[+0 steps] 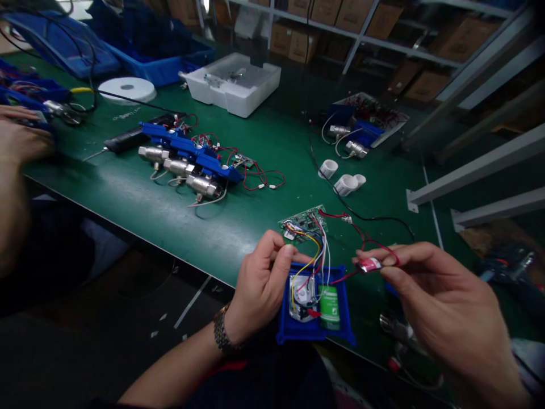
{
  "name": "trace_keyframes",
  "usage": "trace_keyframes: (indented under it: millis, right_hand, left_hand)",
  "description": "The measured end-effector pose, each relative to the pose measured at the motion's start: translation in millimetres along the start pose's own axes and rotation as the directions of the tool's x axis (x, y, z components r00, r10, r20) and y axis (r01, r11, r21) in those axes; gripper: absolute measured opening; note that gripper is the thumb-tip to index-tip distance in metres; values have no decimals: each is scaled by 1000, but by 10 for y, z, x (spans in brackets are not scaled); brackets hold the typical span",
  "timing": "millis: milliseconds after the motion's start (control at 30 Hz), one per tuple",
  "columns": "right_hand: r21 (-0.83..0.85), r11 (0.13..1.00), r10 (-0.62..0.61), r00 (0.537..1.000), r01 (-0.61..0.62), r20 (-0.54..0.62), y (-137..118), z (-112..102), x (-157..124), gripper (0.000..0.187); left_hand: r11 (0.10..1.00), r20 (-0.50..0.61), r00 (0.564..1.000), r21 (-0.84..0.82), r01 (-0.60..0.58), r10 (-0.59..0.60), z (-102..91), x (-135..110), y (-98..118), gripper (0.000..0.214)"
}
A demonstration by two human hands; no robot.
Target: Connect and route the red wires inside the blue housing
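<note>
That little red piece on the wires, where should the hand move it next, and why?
Probably down into the blue case. The right hand pinches the small red piece above the case, and its red wires already run into it. The left hand holds the case by its edge, open side up, with the green cell seated inside. Whether a free slot is left for it cannot be told.

Blue housing (315,328), open face up, sits at the table edge, holding a green cell (329,305) and white part. Coloured wires (317,255) run up to a circuit board (303,223) lying flat just behind. Red connector (369,264) is raised, on red leads.
</note>
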State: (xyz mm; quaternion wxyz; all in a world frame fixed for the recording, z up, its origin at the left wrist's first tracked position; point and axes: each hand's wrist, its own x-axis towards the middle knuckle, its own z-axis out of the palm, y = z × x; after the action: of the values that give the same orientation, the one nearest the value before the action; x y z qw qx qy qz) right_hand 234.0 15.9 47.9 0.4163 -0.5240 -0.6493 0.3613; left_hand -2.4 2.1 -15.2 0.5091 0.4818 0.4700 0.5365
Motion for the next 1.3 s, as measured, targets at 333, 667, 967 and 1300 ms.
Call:
trace_keyframes:
  millis: [333,667,967,1300]
  right_hand:
    - [-267,935,-216,973,232,88,33,114,-64,7]
    - [-491,680,-413,838,544,356,-58,106,-70,16]
    - [-546,490,-401,732,679,551,-95,18,-114,28]
    - [-556,485,-375,735,675,566,-77,-1,-204,29]
  left_hand:
    - [999,9,1000,22,-26,26,-4,-11,24,23]
    - [1000,7,1000,14,13,-13,-2,1,40,23]
    - [999,25,1000,40,-9,8,-6,-9,51,22]
    - [999,19,1000,36,-20,19,-10,-6,44,21]
